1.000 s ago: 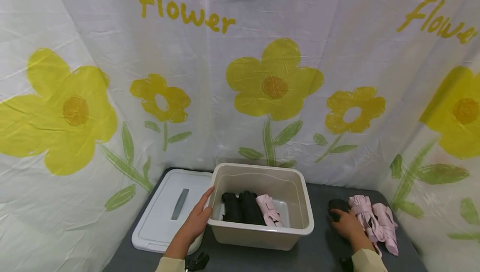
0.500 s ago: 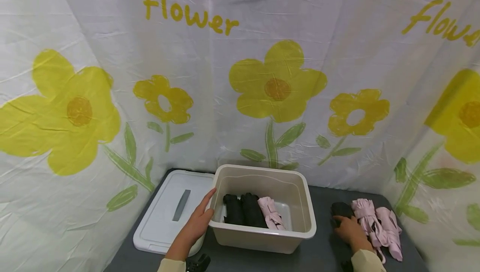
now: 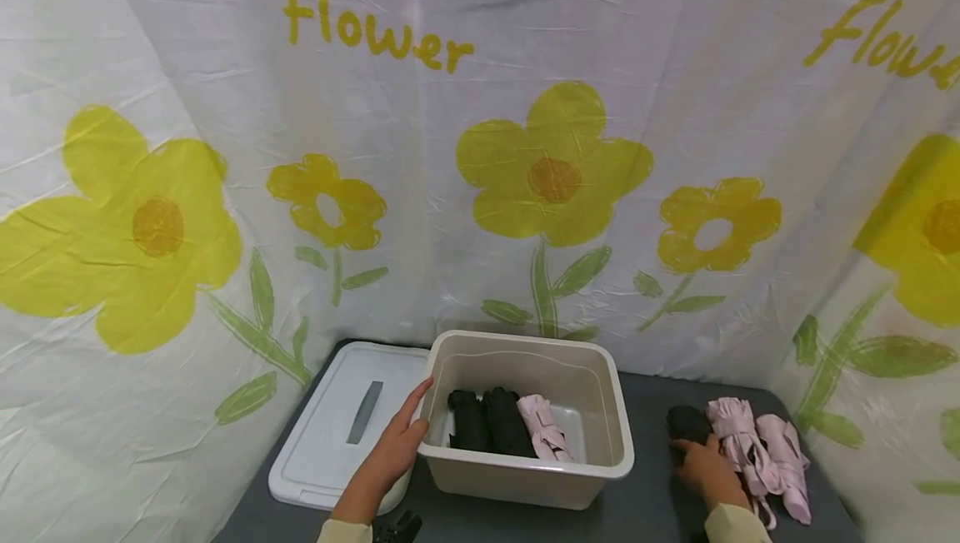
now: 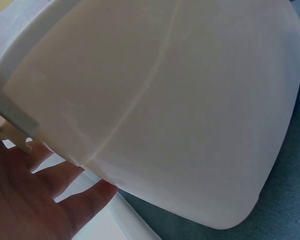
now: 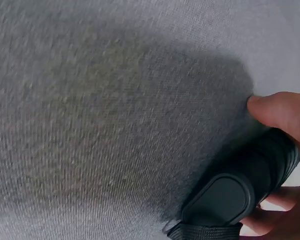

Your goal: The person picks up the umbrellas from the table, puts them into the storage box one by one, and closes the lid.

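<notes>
My left hand [image 3: 391, 445] rests at the left side of a beige plastic bin [image 3: 525, 478], its fingers [image 4: 90, 200] lying straight against the outer wall just under the rim. Two black folded umbrellas [image 3: 504, 422] and a pink folded umbrella [image 3: 542, 426] lie side by side inside the bin. To the right, my right hand [image 3: 707, 466] straddles a black folding umbrella [image 3: 687, 423] on the dark tabletop, thumb [image 5: 277, 110] on one side, fingers round the other. The right wrist view shows the umbrella's smooth handle end and its strap [image 5: 205, 232].
Two pink folded umbrellas [image 3: 737, 440] lie close against the right hand's far side. A white lid [image 3: 330, 443] with a grey handle lies left of the bin. Behind the table hangs a white sheet [image 3: 420, 193] printed with yellow flowers.
My right hand has shifted slightly toward me along the black umbrella, exposing more of its far end. The left hand stays at the bin, and the whole head view has shifted slightly.
</notes>
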A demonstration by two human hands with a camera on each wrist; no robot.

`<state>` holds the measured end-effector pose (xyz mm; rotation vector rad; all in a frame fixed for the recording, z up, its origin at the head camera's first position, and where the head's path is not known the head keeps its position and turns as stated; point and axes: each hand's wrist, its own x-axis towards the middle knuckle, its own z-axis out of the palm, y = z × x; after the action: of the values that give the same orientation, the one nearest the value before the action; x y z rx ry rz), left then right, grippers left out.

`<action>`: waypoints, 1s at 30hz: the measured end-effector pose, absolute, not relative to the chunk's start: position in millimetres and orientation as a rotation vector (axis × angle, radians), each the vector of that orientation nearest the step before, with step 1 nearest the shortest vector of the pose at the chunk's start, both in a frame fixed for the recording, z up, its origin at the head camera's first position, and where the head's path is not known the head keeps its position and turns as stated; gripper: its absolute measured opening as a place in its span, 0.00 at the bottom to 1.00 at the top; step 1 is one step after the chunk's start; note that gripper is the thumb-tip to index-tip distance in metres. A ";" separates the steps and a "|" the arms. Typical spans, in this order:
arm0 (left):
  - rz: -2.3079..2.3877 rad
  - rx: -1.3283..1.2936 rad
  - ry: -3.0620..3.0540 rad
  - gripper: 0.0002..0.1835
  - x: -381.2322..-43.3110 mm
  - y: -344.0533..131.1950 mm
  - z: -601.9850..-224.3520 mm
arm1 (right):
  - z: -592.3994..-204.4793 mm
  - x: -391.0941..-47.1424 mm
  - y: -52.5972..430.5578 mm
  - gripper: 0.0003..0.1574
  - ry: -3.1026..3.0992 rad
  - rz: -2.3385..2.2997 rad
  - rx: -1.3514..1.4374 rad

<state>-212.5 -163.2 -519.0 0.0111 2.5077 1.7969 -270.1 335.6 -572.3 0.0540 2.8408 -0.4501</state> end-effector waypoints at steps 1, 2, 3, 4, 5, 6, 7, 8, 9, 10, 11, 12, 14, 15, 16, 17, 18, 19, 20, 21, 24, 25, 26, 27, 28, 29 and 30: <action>1.799 0.014 2.511 0.34 -212.7 -163.1 -519.1 | -572.1 -270.0 336.5 0.29 2.855 -0.445 0.045; 1.800 0.014 2.515 0.34 -212.8 -163.0 -519.2 | -572.1 -269.9 337.6 0.29 2.869 -0.436 0.035; 1.801 0.017 2.517 0.34 -213.0 -162.9 -519.3 | -572.1 -269.6 338.6 0.29 2.883 -0.425 0.023; 1.802 0.018 2.516 0.34 -213.2 -162.7 -519.3 | -572.8 -269.7 339.9 0.28 2.892 -0.417 0.014; 1.801 0.017 2.515 0.34 -213.4 -162.6 -519.2 | -573.0 -269.7 340.7 0.28 2.897 -0.414 0.006; 1.799 0.017 2.514 0.34 -213.5 -162.4 -519.1 | -573.4 -269.6 341.5 0.28 2.903 -0.409 -0.005; 1.795 0.018 2.511 0.34 -213.5 -162.3 -518.9 | -573.4 -269.0 342.2 0.28 2.906 -0.409 -0.012; 1.791 0.016 2.511 0.34 -213.4 -162.2 -518.7 | -574.0 -268.7 343.0 0.28 2.912 -0.408 -0.025; 1.789 0.015 2.510 0.34 -213.2 -162.1 -518.4 | -574.6 -268.2 343.7 0.27 2.916 -0.412 -0.035; 1.786 0.012 2.510 0.34 -213.0 -162.0 -518.3 | -575.1 -267.7 344.4 0.27 2.922 -0.415 -0.048; 1.784 0.011 2.512 0.34 -212.9 -162.0 -518.1 | -575.1 -267.1 344.7 0.27 2.929 -0.418 -0.058; 1.784 0.012 2.513 0.34 -212.9 -162.1 -518.2 | -575.5 -266.6 345.5 0.27 2.938 -0.417 -0.073; 1.784 0.013 2.515 0.34 -213.3 -162.2 -518.5 | -576.3 -265.9 347.2 0.27 2.955 -0.413 -0.095; 1.784 0.016 2.516 0.34 -213.6 -162.3 -518.8 | -576.0 -265.5 347.7 0.27 2.965 -0.412 -0.105; 1.784 0.018 2.515 0.34 -213.9 -162.6 -519.4 | -575.8 -265.5 348.0 0.27 2.977 -0.411 -0.115; 1.784 0.021 2.516 0.34 -214.1 -162.8 -520.1 | -575.7 -265.7 348.4 0.27 2.985 -0.419 -0.117; 1.784 0.023 2.515 0.34 -214.4 -163.0 -520.8 | -575.5 -265.8 348.8 0.27 2.989 -0.435 -0.119; 1.786 0.027 2.514 0.34 -214.6 -163.2 -521.5 | -575.2 -265.7 349.2 0.27 2.990 -0.456 -0.113; 1.787 0.029 2.515 0.34 -214.7 -163.4 -522.0 | -574.6 -266.0 349.1 0.27 2.992 -0.481 -0.103; 1.788 0.030 2.515 0.34 -214.8 -163.6 -522.5 | -574.0 -266.2 348.9 0.27 2.992 -0.517 -0.089; 1.792 0.028 2.519 0.35 -215.1 -164.2 -523.7 | -573.1 -266.4 348.8 0.29 2.988 -0.600 -0.036; 1.794 0.027 2.520 0.35 -215.2 -164.4 -523.8 | -572.9 -266.2 348.5 0.29 2.990 -0.615 -0.023; 1.793 0.024 2.523 0.35 -215.3 -164.6 -524.0 | -572.6 -266.1 347.8 0.30 2.990 -0.632 -0.010; 1.792 0.022 2.526 0.35 -215.4 -164.7 -524.0 | -572.8 -265.6 347.4 0.30 2.991 -0.646 0.000; 1.792 0.021 2.527 0.35 -215.6 -164.8 -523.9 | -572.9 -265.0 346.8 0.30 2.990 -0.655 0.010; 1.792 0.021 2.526 0.35 -215.7 -164.8 -523.7 | -573.4 -264.4 346.3 0.30 2.987 -0.667 0.018; 1.792 0.021 2.526 0.35 -216.0 -164.8 -523.6 | -573.5 -263.3 345.5 0.30 2.983 -0.682 0.025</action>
<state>-216.0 -164.8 -523.6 0.0211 2.5262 1.7916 -263.3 345.5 -573.5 0.0251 2.9828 -0.6821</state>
